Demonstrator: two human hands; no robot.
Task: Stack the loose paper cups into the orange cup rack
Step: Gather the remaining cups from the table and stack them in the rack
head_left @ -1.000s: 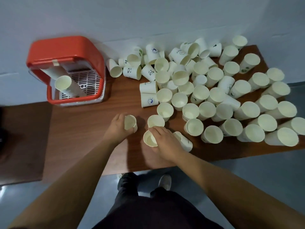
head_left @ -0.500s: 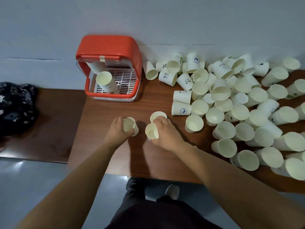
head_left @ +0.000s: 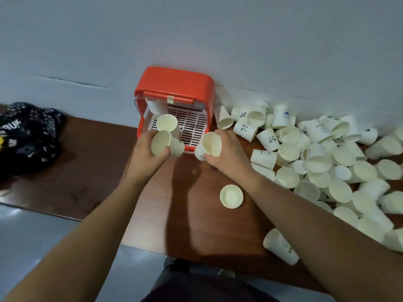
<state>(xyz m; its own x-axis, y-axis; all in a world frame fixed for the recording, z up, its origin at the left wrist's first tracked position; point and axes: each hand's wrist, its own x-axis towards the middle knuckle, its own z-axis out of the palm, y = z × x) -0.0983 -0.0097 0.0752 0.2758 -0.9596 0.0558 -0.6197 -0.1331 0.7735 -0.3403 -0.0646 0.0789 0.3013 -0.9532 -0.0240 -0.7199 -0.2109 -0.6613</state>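
Cups (head_left: 161,146) brought to orange rack (head_left: 174,83), gripped by left hand (head_left: 148,164) and right hand (head_left: 232,149); racked stack (head_left: 166,123) could be toppled by misaiming.

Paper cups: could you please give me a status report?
Left grip holds one cup at the orange rack, near its stack. Right grip holds another cup. Big loose pile at right. Rack mouth unobstructed.
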